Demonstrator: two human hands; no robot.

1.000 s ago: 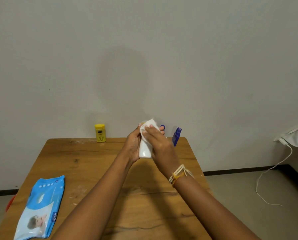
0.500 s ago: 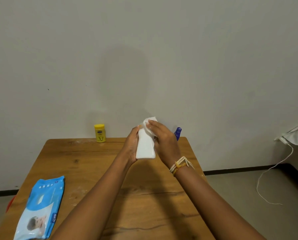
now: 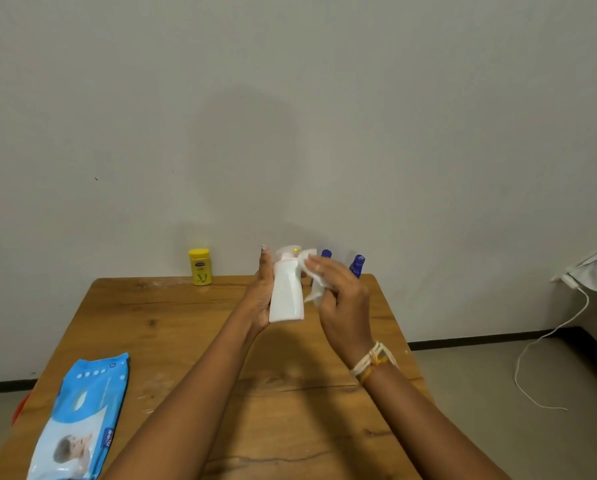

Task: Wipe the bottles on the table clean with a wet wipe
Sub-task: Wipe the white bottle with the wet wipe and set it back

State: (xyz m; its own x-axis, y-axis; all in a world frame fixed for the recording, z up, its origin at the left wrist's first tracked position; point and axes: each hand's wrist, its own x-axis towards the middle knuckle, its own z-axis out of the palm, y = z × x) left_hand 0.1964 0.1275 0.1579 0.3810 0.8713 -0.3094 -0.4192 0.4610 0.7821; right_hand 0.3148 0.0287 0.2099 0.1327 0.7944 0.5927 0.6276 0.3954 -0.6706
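While the left hand (image 3: 263, 299) gripped the upright white bottle (image 3: 286, 289) above the table (image 3: 172, 327), the right hand (image 3: 342, 299), at its three o'clock, pinched a wet wipe (image 3: 312, 275) against its neck.

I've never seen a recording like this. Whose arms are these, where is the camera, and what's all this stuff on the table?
There is no machine here: the arms belong to a person, and the camera sits on their head, looking forward and down. The left hand holds a white bottle upright above the wooden table. The right hand holds a crumpled wet wipe beside the bottle's neck. At the table's far edge, by the wall, stand a yellow bottle and two blue bottles, partly hidden behind the hands. A blue pack of wipes lies flat at the near left corner.
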